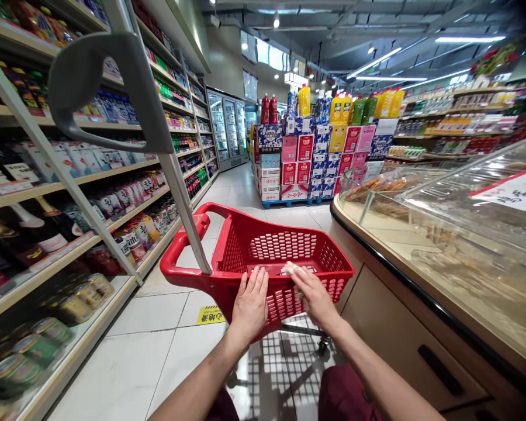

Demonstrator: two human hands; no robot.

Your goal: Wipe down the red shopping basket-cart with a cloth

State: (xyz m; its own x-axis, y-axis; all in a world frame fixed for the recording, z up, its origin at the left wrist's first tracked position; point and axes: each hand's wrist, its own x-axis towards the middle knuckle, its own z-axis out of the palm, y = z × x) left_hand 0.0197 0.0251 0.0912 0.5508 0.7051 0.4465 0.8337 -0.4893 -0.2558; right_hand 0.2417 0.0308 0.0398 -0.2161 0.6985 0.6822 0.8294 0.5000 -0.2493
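Observation:
A red plastic shopping cart [263, 225] with perforated walls stands sideways in front of me, and no goods show inside it. My left hand [251, 301] lies flat against its near side, fingers stretched together over the rim. To the right, my right hand [313, 295] presses a crumpled white cloth or tissue [289, 268] to the same rim. Part of that white piece shows beneath the palm. From the cart's left end rises a slanted metal pole [186, 210], topped by a grey looped plastic piece [153, 99].
Drink shelves [83, 169] line the left side. Close on the right runs a glass-topped display counter [359, 219] with a black edge. Stacked drink cartons [296, 166] topped with bottles stand ahead. A yellow floor sticker [210, 314] and cart wheel [323, 346] show below.

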